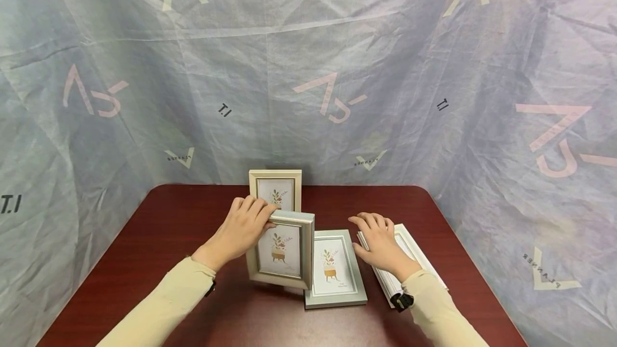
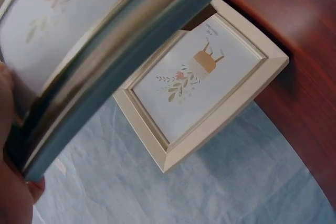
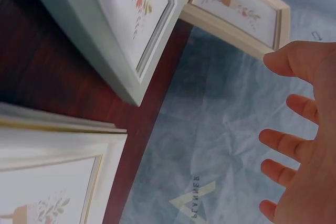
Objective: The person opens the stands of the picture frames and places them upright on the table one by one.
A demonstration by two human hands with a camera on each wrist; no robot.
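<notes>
My left hand (image 1: 243, 229) grips a champagne-coloured picture frame (image 1: 281, 250) by its top edge, the thumb on the front and fingers over the top. That picture frame stands upright, tilted a little, its lower right part overlapping a grey-green picture frame (image 1: 332, 266) lying face up. In the left wrist view its edge (image 2: 126, 51) crosses in front of a cream picture frame (image 2: 226, 114). My right hand (image 1: 381, 242) hovers over a white picture frame (image 1: 416, 253), fingers spread and loosely bent, holding nothing. The right wrist view shows these fingers (image 3: 286, 145) apart from every picture frame.
The cream picture frame stands upright at the back of the dark red table (image 1: 193, 224), partly hidden behind the held one. Layered edges show along the left side of the white picture frame. A grey printed cloth (image 1: 270, 68) hangs behind and on both sides.
</notes>
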